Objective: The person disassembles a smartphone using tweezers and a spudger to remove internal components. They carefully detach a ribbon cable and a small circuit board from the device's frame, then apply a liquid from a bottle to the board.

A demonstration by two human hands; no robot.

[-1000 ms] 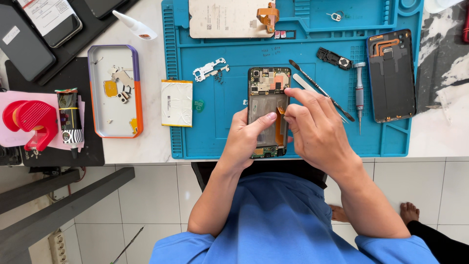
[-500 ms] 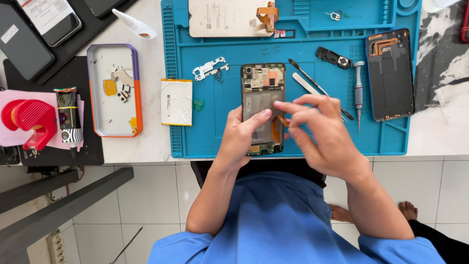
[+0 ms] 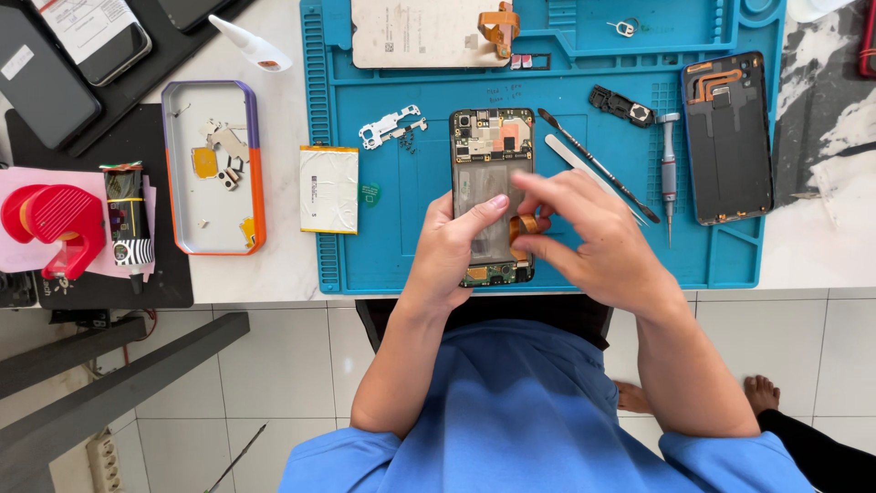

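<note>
Far left on the bench [image 3: 274, 91]: red tape dispenser [image 3: 50, 224], then a purple-and-orange phone case [image 3: 212, 169] holding small parts, then a white battery [image 3: 328, 189] at the edge of the blue work mat [image 3: 401, 246]. Mid-mat, an opened phone [image 3: 491, 151], back off, circuit board showing. Left hand [image 3: 452, 251] clasped round its left edge, thumb pressed on the middle. Right hand [image 3: 593, 237] pinching an orange flex ribbon [image 3: 524, 225] over the lower half. Further right, a spudger [image 3: 593, 164], a screwdriver [image 3: 669, 164], a dark back cover [image 3: 730, 137].
</note>
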